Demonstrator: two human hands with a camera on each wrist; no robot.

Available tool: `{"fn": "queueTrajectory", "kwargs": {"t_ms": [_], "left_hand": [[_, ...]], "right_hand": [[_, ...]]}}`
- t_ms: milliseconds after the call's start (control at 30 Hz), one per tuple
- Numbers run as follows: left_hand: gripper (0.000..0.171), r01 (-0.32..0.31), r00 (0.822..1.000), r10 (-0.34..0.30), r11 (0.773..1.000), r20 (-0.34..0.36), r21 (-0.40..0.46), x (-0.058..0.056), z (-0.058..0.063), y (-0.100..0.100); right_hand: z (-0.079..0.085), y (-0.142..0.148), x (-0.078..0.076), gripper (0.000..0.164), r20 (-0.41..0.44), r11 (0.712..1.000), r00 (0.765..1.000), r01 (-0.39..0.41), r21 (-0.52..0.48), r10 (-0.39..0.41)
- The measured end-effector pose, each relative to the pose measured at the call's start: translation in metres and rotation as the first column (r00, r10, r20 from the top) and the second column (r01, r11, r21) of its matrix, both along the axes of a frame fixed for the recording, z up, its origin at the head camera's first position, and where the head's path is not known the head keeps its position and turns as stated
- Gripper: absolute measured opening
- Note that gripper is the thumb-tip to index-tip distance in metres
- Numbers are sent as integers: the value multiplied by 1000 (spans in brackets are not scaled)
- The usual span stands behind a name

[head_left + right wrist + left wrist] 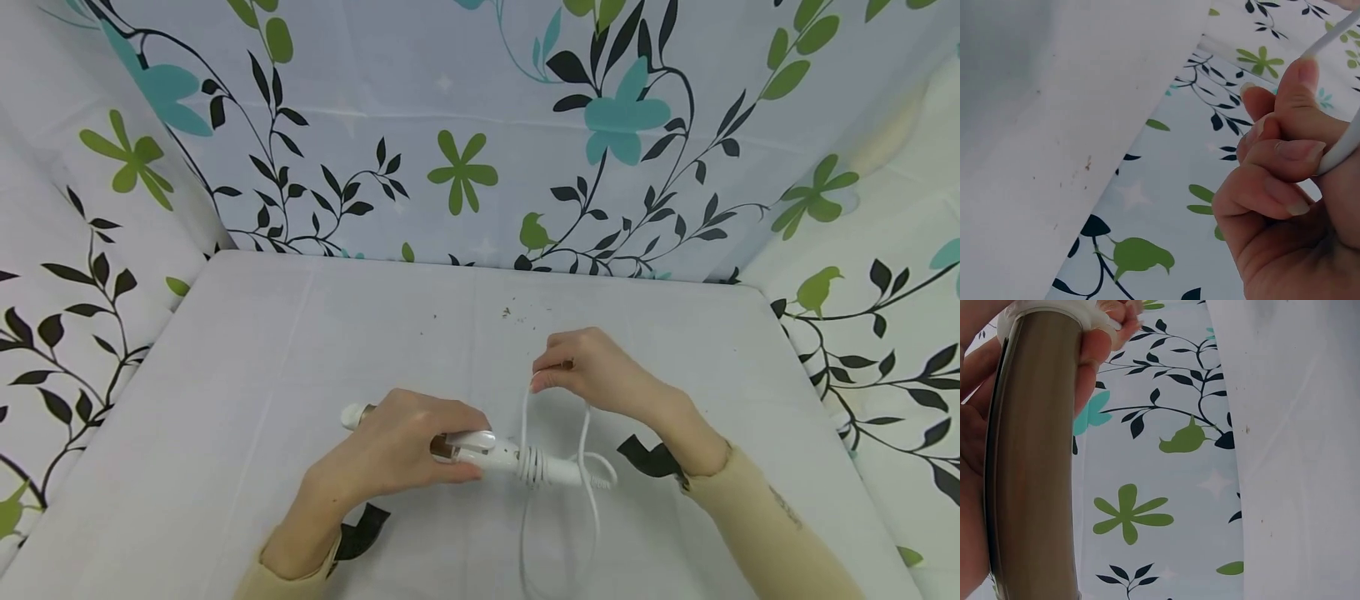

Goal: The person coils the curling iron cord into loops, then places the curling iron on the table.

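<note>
A curling iron (495, 454) with a white handle and a brownish-gold barrel (1038, 462) is held sideways low over the table. My left hand (397, 442) grips it from above around the barrel and clamp end, thumb and fingers on opposite sides. Its white tip sticks out left of that hand. Several turns of white cord (532, 467) wrap the handle. Above the handle, my right hand (600, 375) pinches the cord between thumb and fingers, the other fingers curled. In the right wrist view, the cord (1340, 149) runs through this hand.
The white-covered table (360, 325) has small brown specks (506, 313) toward its far side. Loose cord (522, 542) hangs in a loop toward the near edge. Leaf-patterned curtains (465, 100) stand behind and at both sides. Black straps (649, 457) show at the wrists.
</note>
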State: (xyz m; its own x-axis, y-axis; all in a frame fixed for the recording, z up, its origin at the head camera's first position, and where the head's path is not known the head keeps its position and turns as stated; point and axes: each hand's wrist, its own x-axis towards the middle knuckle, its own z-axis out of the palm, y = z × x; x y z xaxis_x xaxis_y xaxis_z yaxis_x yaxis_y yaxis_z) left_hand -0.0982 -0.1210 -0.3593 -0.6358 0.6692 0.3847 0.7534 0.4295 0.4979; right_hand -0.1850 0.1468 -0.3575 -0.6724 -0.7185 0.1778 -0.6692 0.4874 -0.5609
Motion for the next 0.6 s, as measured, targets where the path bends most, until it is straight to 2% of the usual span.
{"fn": "queueTrajectory", "kwargs": {"t_ms": [200,400,500,600], "left_hand": [[28,24,1000,-25,998,11,58,0,2,-1],[29,35,998,-41,992,45,121,1,4,-1],[29,33,998,-38,991,40,131,1,5,-2],[29,15,999,-19,992,31,126,2,7,-5]], "right_hand": [[-16,-2,-4,13,112,995,988,-103,3,102],[-31,-5,1,13,242,986,956,-158,-48,165],[-37,-5,3,17,253,982,949,-177,-66,188],[-39,-2,4,21,217,977,953,-197,-75,209]]}}
